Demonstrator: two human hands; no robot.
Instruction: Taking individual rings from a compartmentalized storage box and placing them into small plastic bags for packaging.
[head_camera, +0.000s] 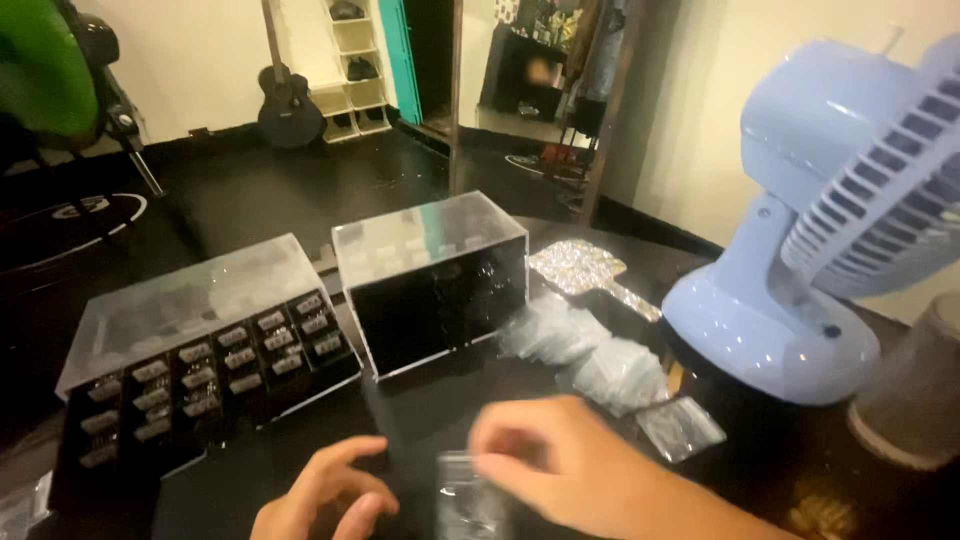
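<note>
Fingers of right hand (570, 465) pinch small clear bag (468, 495); left hand (325, 500) loosely curled, empty, near drawer organizer (200, 355).

Small clear plastic bag (468, 500), see-through with faint grey glint, pinched under fingers of right hand (570, 465). Left hand (325, 495) just beside bag, over glossy black table (300, 470). Beyond grip: heap of clear bags (590, 355), silvery sheen; hand mirror (585, 270) in sparkling silver glitter. Two clear boxes: drawer box (200, 350) with black front and rows of pale labels; plain box (435, 280) with black inside. Far right of grip: pale blue fan (800, 250); brown cup (915, 390).
</note>
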